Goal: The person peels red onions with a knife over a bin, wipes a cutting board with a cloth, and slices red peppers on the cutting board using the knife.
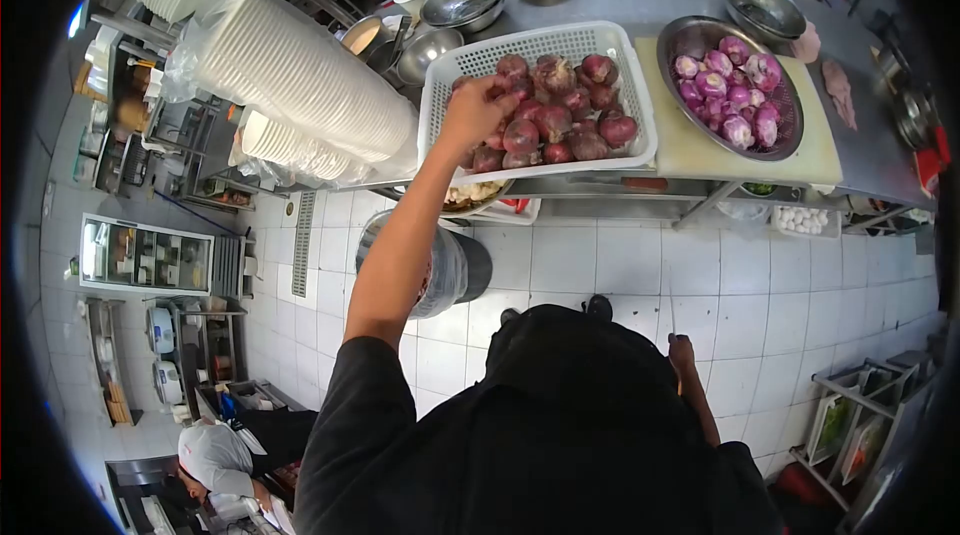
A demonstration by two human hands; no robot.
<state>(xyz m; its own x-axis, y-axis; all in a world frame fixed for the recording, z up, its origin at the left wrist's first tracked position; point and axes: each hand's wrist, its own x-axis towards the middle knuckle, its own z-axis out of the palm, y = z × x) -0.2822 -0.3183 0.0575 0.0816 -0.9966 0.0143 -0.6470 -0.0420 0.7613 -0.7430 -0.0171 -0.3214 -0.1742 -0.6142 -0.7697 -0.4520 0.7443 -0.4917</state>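
My left hand (474, 117) reaches into a white plastic basket (640, 85) of unpeeled red onions (553, 121). Its fingers are curled round an onion at the left side of the pile, mostly hidden beneath them. Down at my side, well away from the counter, my right hand (682, 351) is closed on the handle of a knife (672, 307), its thin blade pointing forward. To the right of the basket, a perforated metal bowl (683, 120) holds peeled purple onions (738, 85) and rests on a pale cutting board (815, 150).
Stacks of white plastic containers (300, 75) stand left of the basket. Metal bowls (463, 1) sit behind it. A lined bin (468, 270) is on the tiled floor below. Another person (225, 455) is at the lower left.
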